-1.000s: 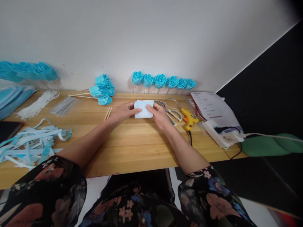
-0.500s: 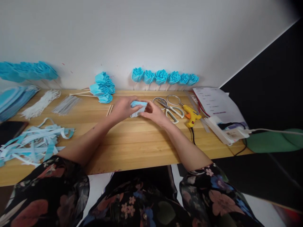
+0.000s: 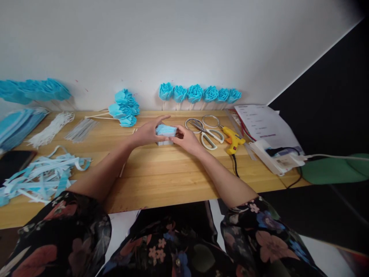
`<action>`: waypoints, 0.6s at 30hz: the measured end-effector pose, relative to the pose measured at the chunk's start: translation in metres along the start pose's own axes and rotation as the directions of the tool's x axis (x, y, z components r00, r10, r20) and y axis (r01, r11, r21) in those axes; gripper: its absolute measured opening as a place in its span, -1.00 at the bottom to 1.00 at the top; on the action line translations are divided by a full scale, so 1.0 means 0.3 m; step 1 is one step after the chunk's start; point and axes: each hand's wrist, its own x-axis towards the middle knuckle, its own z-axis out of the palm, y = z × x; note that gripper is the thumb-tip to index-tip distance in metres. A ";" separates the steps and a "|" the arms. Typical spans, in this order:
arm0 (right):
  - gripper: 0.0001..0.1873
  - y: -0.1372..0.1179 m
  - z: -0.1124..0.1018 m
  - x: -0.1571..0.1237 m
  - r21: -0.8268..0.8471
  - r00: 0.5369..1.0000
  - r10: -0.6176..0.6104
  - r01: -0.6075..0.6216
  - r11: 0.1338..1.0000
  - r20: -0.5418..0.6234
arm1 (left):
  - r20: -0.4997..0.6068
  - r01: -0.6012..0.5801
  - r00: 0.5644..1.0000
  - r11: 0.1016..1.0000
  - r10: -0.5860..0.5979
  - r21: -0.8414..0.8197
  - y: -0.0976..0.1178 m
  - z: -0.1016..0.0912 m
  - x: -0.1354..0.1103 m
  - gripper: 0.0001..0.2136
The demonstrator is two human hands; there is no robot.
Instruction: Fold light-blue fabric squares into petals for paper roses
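A small folded light-blue sheet (image 3: 165, 132) sits low over the wooden table (image 3: 173, 173), held between both hands. My left hand (image 3: 148, 132) grips its left side, thumb under and fingers curled over the top. My right hand (image 3: 186, 139) pinches its right end. Thin wooden sticks (image 3: 134, 131) lie just left of my left hand. White-handled scissors (image 3: 206, 132) lie just right of my right hand.
A row of blue paper roses (image 3: 198, 93) leans on the wall, with more blue flowers (image 3: 125, 107) on sticks. A yellow glue gun (image 3: 234, 139), papers (image 3: 261, 123) and a power strip (image 3: 276, 161) lie right. Blue strips (image 3: 40, 177), white strings (image 3: 50, 129) and blue masks (image 3: 14, 125) lie left.
The blue sheet, held flat and open between both hands a second ago, has been folded into a smaller, thicker piece. Both hands have closed in around it.
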 end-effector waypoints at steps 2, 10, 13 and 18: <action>-0.75 -0.006 -0.003 -0.003 -0.065 1.000 -0.011 0.010 0.998 -0.010 | 0.025 0.020 0.999 1.000 -0.020 -0.004 0.003 -0.012 -0.004 -0.12; -0.76 -0.005 -0.004 -0.001 -0.144 0.999 -0.038 0.033 0.989 -0.033 | 0.034 0.044 0.998 0.999 -0.043 -0.017 -0.028 -0.021 0.002 -0.32; -0.58 0.003 -0.010 0.005 -0.089 0.999 -0.044 0.044 0.995 0.005 | 0.059 0.072 0.996 0.997 -0.072 0.007 -0.032 -0.019 0.003 -0.50; -0.44 0.018 -0.021 0.011 -0.020 0.998 -0.061 0.061 0.998 0.025 | 0.063 0.087 0.995 0.994 -0.083 -0.063 -0.033 -0.017 0.004 -0.55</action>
